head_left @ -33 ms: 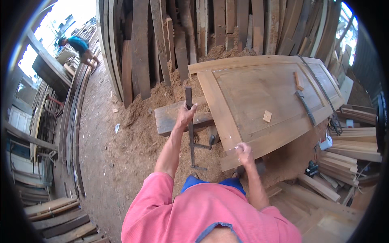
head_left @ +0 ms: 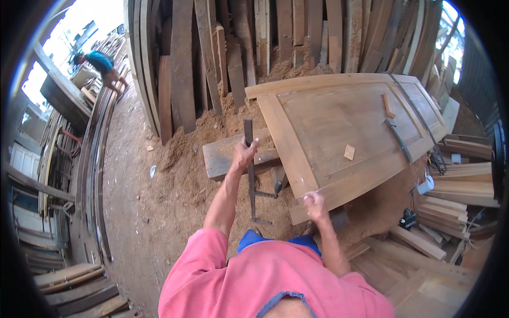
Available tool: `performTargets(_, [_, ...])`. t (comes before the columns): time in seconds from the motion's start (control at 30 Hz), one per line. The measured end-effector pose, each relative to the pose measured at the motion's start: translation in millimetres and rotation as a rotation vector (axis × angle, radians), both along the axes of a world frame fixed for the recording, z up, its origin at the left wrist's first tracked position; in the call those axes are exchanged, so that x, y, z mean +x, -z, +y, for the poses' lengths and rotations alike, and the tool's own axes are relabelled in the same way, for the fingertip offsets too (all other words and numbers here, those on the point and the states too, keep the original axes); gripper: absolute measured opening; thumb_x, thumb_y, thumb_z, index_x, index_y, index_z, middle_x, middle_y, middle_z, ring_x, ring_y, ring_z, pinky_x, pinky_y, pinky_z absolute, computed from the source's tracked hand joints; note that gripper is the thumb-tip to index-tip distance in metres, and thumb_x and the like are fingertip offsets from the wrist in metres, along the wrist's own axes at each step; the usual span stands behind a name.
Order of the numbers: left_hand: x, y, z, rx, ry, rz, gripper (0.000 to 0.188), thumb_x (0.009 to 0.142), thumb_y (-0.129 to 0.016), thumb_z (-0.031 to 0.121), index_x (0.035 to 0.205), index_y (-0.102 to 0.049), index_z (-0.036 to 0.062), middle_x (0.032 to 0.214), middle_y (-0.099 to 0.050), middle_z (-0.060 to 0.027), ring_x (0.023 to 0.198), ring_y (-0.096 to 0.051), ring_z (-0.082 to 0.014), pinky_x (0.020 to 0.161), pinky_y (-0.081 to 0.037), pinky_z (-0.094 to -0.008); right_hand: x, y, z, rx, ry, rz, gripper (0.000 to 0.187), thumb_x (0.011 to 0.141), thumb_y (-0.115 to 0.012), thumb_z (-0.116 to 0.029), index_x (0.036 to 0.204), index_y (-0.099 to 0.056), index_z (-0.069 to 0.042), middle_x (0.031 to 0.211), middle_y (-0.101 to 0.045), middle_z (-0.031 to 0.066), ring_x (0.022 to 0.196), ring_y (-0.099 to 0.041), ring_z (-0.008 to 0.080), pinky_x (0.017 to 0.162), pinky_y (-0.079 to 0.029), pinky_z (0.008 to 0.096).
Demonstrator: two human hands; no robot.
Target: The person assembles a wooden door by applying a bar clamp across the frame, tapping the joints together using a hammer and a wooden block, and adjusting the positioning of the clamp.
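Note:
My left hand [head_left: 244,155] is wrapped round the upright dark bar of a metal bar clamp [head_left: 252,186], below its top end. The clamp's screw arm sticks out to the right, and its foot hangs low near my feet. My right hand [head_left: 316,205] is curled closed at the near left corner of a panelled wooden door [head_left: 339,119]. What its fingers hold, if anything, I cannot make out. The door lies raised above the ground. On it are a small square wood piece [head_left: 349,152], a wood block [head_left: 388,106] and another bar clamp [head_left: 399,139].
A thick wooden beam [head_left: 225,153] lies left of the door. Sawdust covers the ground before leaning planks [head_left: 183,69]. Stacked timber [head_left: 458,185], a white cup [head_left: 426,184] and a dark tool [head_left: 407,218] sit at right. A person [head_left: 101,66] bends over at far left.
My right hand has shifted slightly left and down at the door's corner. My left hand still grips the clamp, nearly unmoved.

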State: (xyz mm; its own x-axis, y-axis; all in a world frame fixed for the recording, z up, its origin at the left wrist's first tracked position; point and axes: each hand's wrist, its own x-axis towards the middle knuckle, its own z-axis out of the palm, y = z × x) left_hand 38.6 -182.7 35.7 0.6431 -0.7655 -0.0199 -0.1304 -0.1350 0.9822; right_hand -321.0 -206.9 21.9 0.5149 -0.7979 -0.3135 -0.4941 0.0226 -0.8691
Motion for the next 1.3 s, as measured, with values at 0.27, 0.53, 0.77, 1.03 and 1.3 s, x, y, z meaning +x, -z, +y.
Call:
performTargets(0.27, [-80.6,1.2,142.4,-0.222,0.368,-0.031,0.051,0.106,-0.039,0.049,0.105,-0.060,0.0023,0.079,-0.066,-0.0051,0.072,-0.060,-0.0156,0.066,-0.050,-0.0334,65.7,0.0,113.5,-0.066,-0.454,0.274,0.048,0.092,-0.063,-0.031,0.127,-0.060,0.001,0.113,-0.069,0.0255,0.110,-0.064,0.0434,0.096,-0.050,0.0488])
performTargets(0.53, [-98.4,-49.5,178.8,-0.148,0.479,-0.099,0.061,0.102,-0.037,0.057,0.110,-0.060,0.0011,0.067,-0.055,-0.0113,0.062,-0.058,-0.0247,0.059,-0.047,-0.0397,119.7,16.8,145.1,-0.203,-0.629,0.175,0.065,0.092,-0.063,-0.040,0.141,-0.048,0.000,0.140,-0.053,0.0289,0.132,-0.049,0.0445,0.108,-0.042,0.0516])
performTargets(0.77, [-131.3,-188.7,123.5,-0.072,0.641,-0.211,0.050,0.103,-0.040,0.045,0.117,-0.058,-0.0001,0.069,-0.059,-0.0229,0.066,-0.060,-0.0418,0.066,-0.048,-0.0489,144.4,68.4,142.2,0.261,-0.262,-0.593,0.044,0.097,-0.062,-0.044,0.117,-0.051,-0.007,0.111,-0.053,0.0167,0.108,-0.051,0.0320,0.098,-0.044,0.0458])
performTargets(1.03, [-44.8,-110.6,171.3,-0.124,0.223,-0.274,0.044,0.101,-0.048,0.023,0.141,-0.051,0.0049,0.139,-0.056,-0.0216,0.131,-0.052,-0.0363,0.109,-0.044,-0.0452,138.4,-37.2,129.2,0.628,0.153,-0.982,0.043,0.103,-0.058,-0.040,0.068,-0.046,-0.017,0.062,-0.045,-0.0009,0.068,-0.051,0.0155,0.077,-0.048,0.0389])
performTargets(1.3, [-5.0,49.2,273.8,0.436,0.630,-0.787,0.057,0.081,-0.068,0.024,0.132,-0.053,0.0047,0.125,-0.062,-0.0247,0.116,-0.059,-0.0411,0.101,-0.045,-0.0489,109.3,-118.6,89.2,0.652,0.151,-1.166,0.048,0.105,-0.052,-0.044,0.065,-0.042,-0.020,0.059,-0.042,-0.0038,0.064,-0.049,0.0158,0.082,-0.047,0.0397])
